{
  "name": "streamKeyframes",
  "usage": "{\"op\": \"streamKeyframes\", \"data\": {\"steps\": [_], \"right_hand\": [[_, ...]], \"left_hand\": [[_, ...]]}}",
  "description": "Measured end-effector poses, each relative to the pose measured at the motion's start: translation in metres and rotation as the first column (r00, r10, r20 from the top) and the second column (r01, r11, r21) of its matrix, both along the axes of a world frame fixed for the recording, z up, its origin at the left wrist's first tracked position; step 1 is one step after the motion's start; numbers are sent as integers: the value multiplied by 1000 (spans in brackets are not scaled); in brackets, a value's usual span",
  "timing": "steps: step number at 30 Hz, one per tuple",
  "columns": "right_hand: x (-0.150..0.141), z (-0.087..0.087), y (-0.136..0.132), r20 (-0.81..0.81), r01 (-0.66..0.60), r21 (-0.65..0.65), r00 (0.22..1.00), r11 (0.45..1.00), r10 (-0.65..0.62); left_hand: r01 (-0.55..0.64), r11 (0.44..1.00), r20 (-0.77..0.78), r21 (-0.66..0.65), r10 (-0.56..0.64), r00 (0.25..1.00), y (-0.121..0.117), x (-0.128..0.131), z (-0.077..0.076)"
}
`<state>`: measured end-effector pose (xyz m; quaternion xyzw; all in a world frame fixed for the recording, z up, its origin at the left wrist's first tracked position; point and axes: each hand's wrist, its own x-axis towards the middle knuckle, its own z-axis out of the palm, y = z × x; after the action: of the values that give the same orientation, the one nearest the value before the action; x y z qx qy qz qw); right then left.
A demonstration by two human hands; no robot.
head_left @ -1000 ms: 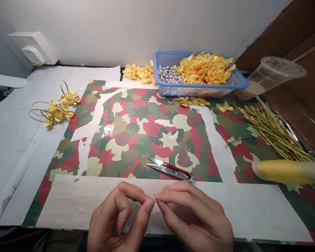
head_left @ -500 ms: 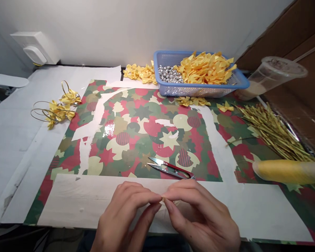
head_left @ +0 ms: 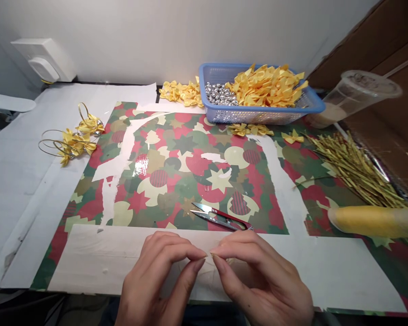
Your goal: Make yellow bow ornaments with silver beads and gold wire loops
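My left hand [head_left: 159, 271] and my right hand [head_left: 255, 276] are close together over a white paper sheet [head_left: 95, 258], fingertips almost meeting. My right thumb and forefinger pinch a tiny gold wire end [head_left: 213, 256], too thin to make out clearly. My left thumb and forefinger are pinched closed beside it, and I see nothing held there. Just beyond my hands, thread snips [head_left: 221, 218] with a red handle lie on Christmas-patterned wrapping paper [head_left: 177, 181].
A blue plastic basket [head_left: 258, 117] holds yellow ribbon bows [head_left: 267, 86] and silver beads [head_left: 219, 94]. Gold twist ties [head_left: 357, 172] lie at the right, by a yellow roll [head_left: 370, 222] and plastic cup [head_left: 360, 93]. Bows with gold wire loops [head_left: 73, 138] lie at the left.
My fingertips have come together around the small gold piece and now stand slightly apart. The view has shifted a little, and the snips have not moved on the paper.
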<state>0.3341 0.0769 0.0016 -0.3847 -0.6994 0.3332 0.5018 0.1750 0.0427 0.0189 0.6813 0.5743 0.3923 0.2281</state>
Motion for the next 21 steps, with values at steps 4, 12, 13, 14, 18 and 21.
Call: {"op": "streamKeyframes", "data": {"steps": [4, 12, 13, 14, 18, 21], "right_hand": [[1, -1, -2, 13, -7, -8, 1000, 1000, 7], [0, -2, -1, -9, -8, -21, 1000, 1000, 7], [0, -2, -1, -7, -6, -25, 1000, 1000, 6], [0, -2, -1, -3, -6, -25, 1000, 1000, 6], [2, -2, -2, 5, -20, -25, 1000, 999, 20], [2, -2, -3, 3, -29, -44, 1000, 999, 29]], "left_hand": [[-8, 1000, 22, 3, 7, 1000, -2, -1, -1], [54, 998, -74, 21, -52, 996, -3, -6, -5], [51, 999, -75, 17, -49, 996, -3, -5, -5], [39, 999, -73, 12, -38, 997, -3, -5, -4], [-12, 1000, -57, -11, 11, 998, -2, -1, -2], [-15, 1000, -69, -4, 15, 998, 1, -2, -1]]}}
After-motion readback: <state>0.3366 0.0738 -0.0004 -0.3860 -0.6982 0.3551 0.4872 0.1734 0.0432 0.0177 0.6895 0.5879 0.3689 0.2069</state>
